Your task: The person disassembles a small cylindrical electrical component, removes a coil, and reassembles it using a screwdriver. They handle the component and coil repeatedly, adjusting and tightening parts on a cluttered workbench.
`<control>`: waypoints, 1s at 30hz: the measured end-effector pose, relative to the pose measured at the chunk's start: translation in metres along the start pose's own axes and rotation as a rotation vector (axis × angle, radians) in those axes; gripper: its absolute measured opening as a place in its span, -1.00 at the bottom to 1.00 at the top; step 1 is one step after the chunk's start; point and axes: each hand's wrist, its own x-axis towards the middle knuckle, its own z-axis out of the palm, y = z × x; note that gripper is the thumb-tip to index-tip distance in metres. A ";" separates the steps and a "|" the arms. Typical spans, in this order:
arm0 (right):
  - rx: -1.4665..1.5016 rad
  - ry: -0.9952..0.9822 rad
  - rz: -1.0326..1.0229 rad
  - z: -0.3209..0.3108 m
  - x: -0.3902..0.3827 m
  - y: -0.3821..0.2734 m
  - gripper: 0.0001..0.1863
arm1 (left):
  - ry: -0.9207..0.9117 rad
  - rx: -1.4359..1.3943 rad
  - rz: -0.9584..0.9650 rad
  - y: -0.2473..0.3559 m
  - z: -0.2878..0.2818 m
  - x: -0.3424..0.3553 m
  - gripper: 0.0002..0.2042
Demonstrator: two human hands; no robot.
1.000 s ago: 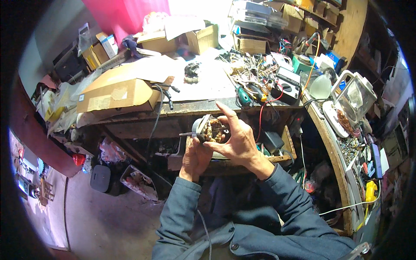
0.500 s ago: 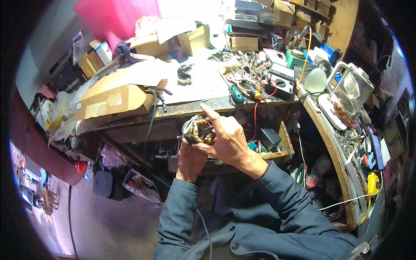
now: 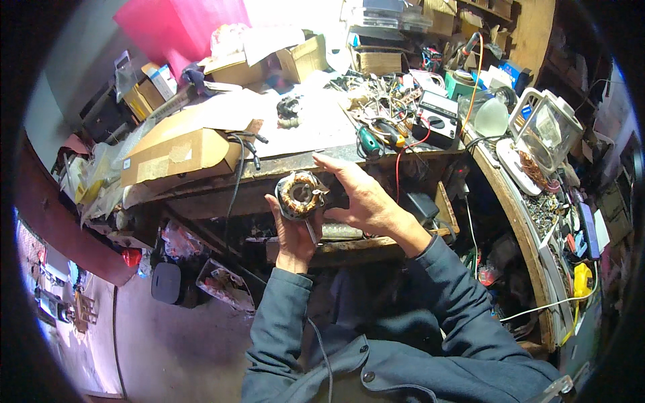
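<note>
Head view first: what was being held there?

"A ring-shaped coil winding (image 3: 291, 196), copper-coloured around a hollow middle, was gripped from below by the left hand (image 3: 293, 238). It was held up in front of the bench (image 3: 269, 174), near its edge, with its round face turned up to the camera."

"Was anything else noticed close to it?"

"A thin pale rod (image 3: 312, 232) was seen just below the winding, in front of the left hand. Whether the two were joined could not be told."

"And how was the right hand (image 3: 366, 201) held?"

"It was kept open, thumb and fingers spread, just to the right of the winding. Nothing was gripped by it; whether the winding was touched by the thumb could not be made out."

"What was laid out on the bench?"

"A cardboard box (image 3: 176, 158) was set at the left, and a dark lumpy part (image 3: 289, 113) was placed on a white sheet (image 3: 269, 138). Farther right, a green-handled tool (image 3: 367, 142) was laid near the edge, and a black and white meter (image 3: 438, 119) was stood beyond it."

"And underneath?"

"An open drawer (image 3: 373, 246) was seen there, with a black block (image 3: 422, 207) placed inside it"
</note>
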 end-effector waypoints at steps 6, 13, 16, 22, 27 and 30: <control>0.042 -0.114 -0.047 0.003 0.017 -0.005 0.15 | 0.003 0.080 0.011 -0.001 0.005 -0.001 -0.22; -0.044 0.032 -0.096 0.021 0.022 0.006 0.13 | 0.015 0.026 -0.045 -0.001 -0.002 0.006 -0.18; -0.076 0.089 -0.100 0.025 0.021 0.009 0.10 | -0.009 0.017 -0.029 0.000 -0.001 0.007 -0.20; 0.012 0.048 -0.059 0.017 0.024 0.014 0.13 | -0.082 0.023 -0.070 0.002 0.000 0.005 -0.24; -0.108 0.009 -0.061 0.018 0.025 0.004 0.13 | -0.011 0.002 -0.056 0.003 -0.005 0.007 -0.25; -0.112 0.054 -0.074 0.022 0.024 0.001 0.13 | -0.001 0.084 -0.023 0.001 0.003 0.004 -0.22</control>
